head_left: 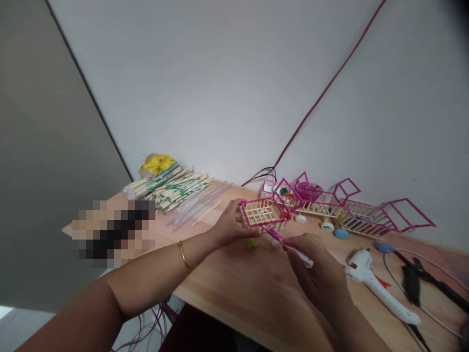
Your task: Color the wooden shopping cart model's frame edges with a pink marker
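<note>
A small rectangular frame of pale wooden sticks with magenta edges (pixel 261 213) is being grasped by the left hand (pixel 230 222) over the middle of the pale wooden tabletop (pixel 234 271), while the right hand (pixel 314 256) is gripping a slim magenta-and-white pen-like tool (pixel 275 234) with its tip at the frame's near edge. For even contact, the left hand should be bracing steadily and the tool bearing lightly. The frame's long axis is running left to right, its latticed face pointing up and near.

Pink-rimmed stick basket (pixel 261 213), pen (pixel 275 234) at rim
</note>
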Motion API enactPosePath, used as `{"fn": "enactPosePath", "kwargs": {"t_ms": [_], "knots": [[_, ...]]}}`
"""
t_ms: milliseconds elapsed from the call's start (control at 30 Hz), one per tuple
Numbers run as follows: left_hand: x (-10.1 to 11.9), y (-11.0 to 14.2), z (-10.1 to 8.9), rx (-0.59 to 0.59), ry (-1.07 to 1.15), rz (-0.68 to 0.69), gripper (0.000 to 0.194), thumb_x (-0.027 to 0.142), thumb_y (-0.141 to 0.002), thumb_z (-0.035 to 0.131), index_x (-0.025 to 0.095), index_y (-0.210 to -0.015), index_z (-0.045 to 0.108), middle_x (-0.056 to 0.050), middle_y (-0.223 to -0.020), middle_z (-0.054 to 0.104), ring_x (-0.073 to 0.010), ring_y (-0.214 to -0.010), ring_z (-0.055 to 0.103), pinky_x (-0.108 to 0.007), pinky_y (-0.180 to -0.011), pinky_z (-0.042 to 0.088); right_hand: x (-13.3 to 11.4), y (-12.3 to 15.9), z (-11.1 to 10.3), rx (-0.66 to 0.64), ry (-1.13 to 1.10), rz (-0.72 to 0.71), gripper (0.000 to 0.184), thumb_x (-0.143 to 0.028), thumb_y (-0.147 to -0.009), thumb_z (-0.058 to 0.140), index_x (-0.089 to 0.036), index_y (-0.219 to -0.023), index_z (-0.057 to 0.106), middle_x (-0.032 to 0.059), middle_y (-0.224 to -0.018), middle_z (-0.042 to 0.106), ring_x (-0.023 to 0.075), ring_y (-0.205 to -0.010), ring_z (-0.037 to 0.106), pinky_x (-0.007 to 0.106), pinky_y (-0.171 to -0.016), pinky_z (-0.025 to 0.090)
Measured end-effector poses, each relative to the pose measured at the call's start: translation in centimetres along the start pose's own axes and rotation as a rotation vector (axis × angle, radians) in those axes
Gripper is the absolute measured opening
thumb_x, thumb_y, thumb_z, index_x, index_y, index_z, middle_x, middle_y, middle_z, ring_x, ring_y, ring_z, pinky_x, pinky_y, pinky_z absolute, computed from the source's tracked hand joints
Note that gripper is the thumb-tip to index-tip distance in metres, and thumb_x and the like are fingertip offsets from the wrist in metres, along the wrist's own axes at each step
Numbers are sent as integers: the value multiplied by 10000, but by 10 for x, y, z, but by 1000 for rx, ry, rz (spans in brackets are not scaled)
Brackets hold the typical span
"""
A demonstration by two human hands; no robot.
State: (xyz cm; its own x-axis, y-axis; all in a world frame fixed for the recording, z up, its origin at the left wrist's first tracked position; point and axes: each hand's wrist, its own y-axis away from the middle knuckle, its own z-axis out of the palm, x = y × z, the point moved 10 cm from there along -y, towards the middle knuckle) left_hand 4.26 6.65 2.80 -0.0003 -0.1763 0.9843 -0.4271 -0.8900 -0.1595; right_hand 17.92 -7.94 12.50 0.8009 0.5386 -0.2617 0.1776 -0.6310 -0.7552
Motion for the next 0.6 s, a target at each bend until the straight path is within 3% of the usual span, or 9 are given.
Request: {"fn": "enactPosePath", "kwargs": {"t_ms": [167, 300, 500, 600], "knots": [[4, 0, 0, 0, -12, 14, 849, 305, -471, 939, 206, -1175, 474, -91, -1236, 574, -229, -994, 671, -417, -885, 584, 6, 1, -4, 31, 73, 55, 173, -322, -947, 514, -226, -919, 656, 40, -766, 701, 178, -692, 661, 304, -637, 503], [3, 0, 0, -8, -32, 4, 914, 333, -478, 937, 203, -1229, 432, -106, -1266, 569, -228, -998, 675, -404, -879, 581, 0, 0, 0, 4, 16, -2, 171, -337, -949, 525, -232, -912, 654, 31, -759, 695, 170, -699, 655, 285, -631, 505], [6, 2, 3, -27, -3, -15, 869, 302, -471, 936, 204, -1183, 447, -103, -1245, 600, -235, -1001, 682, -369, -848, 583, 6, 1, -7, 46, 99, 44, 165, -328, -949, 523, -234, -921, 656, 25, -772, 703, 171, -705, 661, 294, -642, 491], [4, 2, 1, -12, -25, -19, 959, 305, -436, 949, 200, -1234, 429, -124, -1286, 570, -250, -1023, 671, -397, -883, 573, 4, 1, -7, 44, 65, 27, 146, -309, -950, 523, -232, -913, 641, 23, -771, 695, 157, -701, 657, 273, -629, 491]]}}
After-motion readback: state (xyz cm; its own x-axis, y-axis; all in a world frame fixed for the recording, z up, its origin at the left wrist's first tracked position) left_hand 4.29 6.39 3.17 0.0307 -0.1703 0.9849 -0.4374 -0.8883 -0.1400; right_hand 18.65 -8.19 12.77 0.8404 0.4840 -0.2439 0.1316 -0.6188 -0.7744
